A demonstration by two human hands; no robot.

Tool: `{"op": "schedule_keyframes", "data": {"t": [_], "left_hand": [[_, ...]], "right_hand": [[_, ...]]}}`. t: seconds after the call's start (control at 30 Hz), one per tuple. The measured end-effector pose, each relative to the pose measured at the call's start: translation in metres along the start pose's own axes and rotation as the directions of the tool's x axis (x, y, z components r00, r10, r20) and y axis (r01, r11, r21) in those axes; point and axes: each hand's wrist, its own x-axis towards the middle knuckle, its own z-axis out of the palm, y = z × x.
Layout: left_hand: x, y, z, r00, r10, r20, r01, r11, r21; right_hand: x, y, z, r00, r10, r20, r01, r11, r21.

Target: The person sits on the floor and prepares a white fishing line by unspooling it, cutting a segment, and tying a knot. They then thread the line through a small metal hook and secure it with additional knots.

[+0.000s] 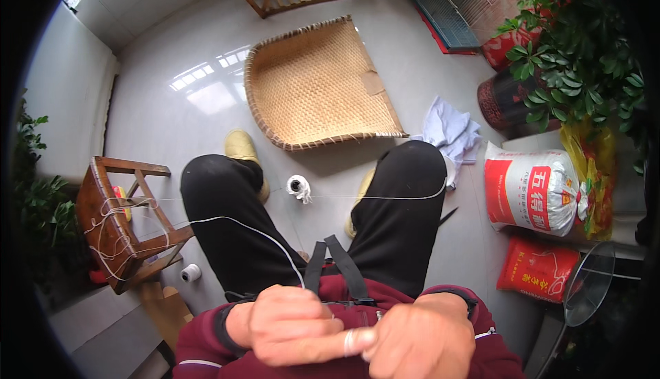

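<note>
My left hand [294, 325] is in front of my maroon top, its fingers curled and its index finger stretched to the right. White string [270, 237] rises over my left thigh into this hand. Several turns of the same kind of string circle the index finger near its tip. My right hand [423, 335] is curled, with one digit against that wrapped fingertip; the inside of its grip is hidden. Beyond my knees, a woven bamboo winnowing basket [314, 85] with a bound rim lies on the floor.
String trails over a wooden stool [116, 224] at left. A white spool [191, 273] and another string roll [298, 188] stand on the floor. A pale cloth [448, 126], dark pointed object [448, 215], white sack [531, 188] and red bag [536, 271] lie at right.
</note>
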Motion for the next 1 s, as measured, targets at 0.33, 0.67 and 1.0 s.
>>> {"op": "schedule_keyframes", "data": {"t": [0.33,0.67,1.0], "left_hand": [[0.001,0.0,0.004,0.998,0.004,-0.056,-0.005,1.0,-0.019],[0.003,0.004,0.0,0.997,-0.036,0.067,0.041,0.996,-0.077],[0.0,0.003,0.001,0.999,-0.036,0.019,0.038,0.997,-0.072]], "right_hand": [[0.0,0.008,0.009,0.991,-0.102,-0.082,0.102,0.995,0.001],[0.004,0.0,0.014,0.981,-0.093,-0.168,0.092,0.996,-0.014],[0.001,0.006,0.018,0.973,-0.114,-0.199,0.111,0.993,-0.027]]}}
